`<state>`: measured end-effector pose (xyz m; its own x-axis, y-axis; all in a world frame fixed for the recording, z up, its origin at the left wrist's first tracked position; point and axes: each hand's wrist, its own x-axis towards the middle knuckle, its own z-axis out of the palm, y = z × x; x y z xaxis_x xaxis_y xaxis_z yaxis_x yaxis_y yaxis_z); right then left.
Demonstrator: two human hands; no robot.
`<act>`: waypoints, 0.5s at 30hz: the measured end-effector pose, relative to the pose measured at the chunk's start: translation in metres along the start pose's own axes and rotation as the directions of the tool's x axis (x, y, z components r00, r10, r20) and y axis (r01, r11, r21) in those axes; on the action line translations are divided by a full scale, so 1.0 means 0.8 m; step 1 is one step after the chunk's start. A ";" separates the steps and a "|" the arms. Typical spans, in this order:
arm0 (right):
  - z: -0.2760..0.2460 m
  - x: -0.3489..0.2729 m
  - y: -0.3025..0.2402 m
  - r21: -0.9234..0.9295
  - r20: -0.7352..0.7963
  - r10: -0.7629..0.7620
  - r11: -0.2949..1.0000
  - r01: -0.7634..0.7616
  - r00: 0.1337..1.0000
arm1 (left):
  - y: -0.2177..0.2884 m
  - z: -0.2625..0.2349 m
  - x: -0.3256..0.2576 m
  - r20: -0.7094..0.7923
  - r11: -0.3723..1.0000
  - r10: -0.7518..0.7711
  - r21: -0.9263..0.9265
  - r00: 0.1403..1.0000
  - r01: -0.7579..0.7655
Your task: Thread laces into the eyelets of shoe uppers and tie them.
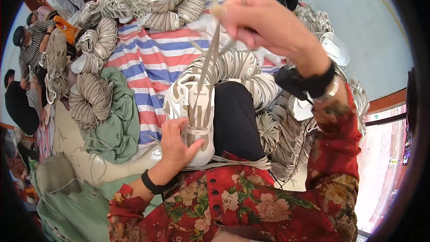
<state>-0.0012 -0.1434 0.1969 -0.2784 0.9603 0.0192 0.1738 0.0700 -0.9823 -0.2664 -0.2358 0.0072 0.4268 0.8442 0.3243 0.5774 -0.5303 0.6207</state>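
Observation:
A white and beige shoe upper (202, 100) lies along my lap with its toe toward me. Around its toe end, my left hand (175, 145) has thumb and fingers placed on either side, gripping it. My right hand (257, 20) is raised high above and beyond the upper, its fingers pinched on a flat beige shoelace (209, 69). Taut strands of the lace run from the eyelet area up to that hand. The fingertips there are smeared by motion. Just beyond the upper, a curved row of nested shoe uppers (239, 65) adjoins it.
A striped red, white and blue sheet (150, 56) covers the floor ahead. Coiled bundles of uppers (92, 98) stand at left, with more (163, 6) at the far side. Green cloth (118, 125) lies at left; loose laces (268, 139) hang at right. Several people sit around.

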 end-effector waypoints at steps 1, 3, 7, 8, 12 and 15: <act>0.001 -0.024 -0.036 -0.081 0.108 -0.001 0.997 0.010 0.994 | 0.000 -0.006 0.000 0.019 0.999 -0.031 -0.040 0.999 0.032; -0.005 -0.060 -0.066 -0.168 0.187 0.007 0.985 0.025 0.982 | -0.021 -0.024 0.023 0.103 0.994 -0.007 -0.106 0.995 0.018; -0.003 -0.090 -0.075 -0.267 0.106 -0.349 0.892 0.365 0.931 | 0.013 -0.032 0.088 0.282 0.948 0.318 -0.100 0.905 -0.302; -0.002 -0.093 -0.077 -0.273 0.122 -0.398 0.867 0.416 0.909 | 0.033 -0.040 0.100 0.439 0.908 0.370 0.016 0.819 -0.419; 0.002 -0.139 -0.070 -0.368 -0.062 -0.350 0.878 0.304 0.935 | 0.023 -0.022 0.086 0.384 0.957 0.233 -0.252 0.894 -0.142; -0.019 -0.190 -0.041 -0.245 -0.333 -0.142 0.968 0.061 0.932 | -0.007 -0.086 0.100 0.279 0.838 0.076 -0.539 0.957 0.091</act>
<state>0.0496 -0.2879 0.2288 0.0302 0.9751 0.2199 0.3824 0.1920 -0.9038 -0.2836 -0.1603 0.0788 0.6464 0.7464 0.1582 0.1475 -0.3256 0.9339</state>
